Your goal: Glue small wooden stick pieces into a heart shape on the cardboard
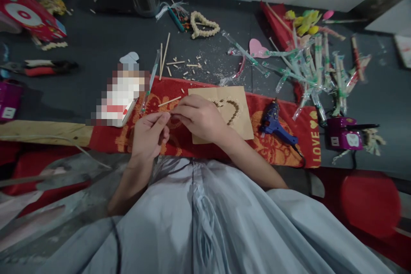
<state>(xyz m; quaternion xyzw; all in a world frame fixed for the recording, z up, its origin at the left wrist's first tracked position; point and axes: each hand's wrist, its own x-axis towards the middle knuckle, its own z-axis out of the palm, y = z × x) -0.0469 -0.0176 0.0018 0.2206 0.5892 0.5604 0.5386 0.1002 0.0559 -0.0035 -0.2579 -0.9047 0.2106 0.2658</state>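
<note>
My left hand [150,132] and my right hand [203,116] meet fingertip to fingertip above the red and orange cloth [205,149]. Both are closed in a pinch, and whatever lies between the fingers is too small or hidden to name. Under my right hand is a square of brown card [246,124] with a heart outline [236,111] of small pale pieces on it; my hand covers its left part. A thin wooden stick [169,101] lies just beyond my fingertips. To the right of the card, a blue glue gun [276,124] rests on the cloth.
Small cut stick pieces [192,66] and crumbs are scattered beyond the cloth. A finished-looking pale heart frame [204,25] lies farther back. Many plastic-wrapped sticks [316,66] are heaped at right, near a purple box [345,133]. Pliers [40,67] lie at left.
</note>
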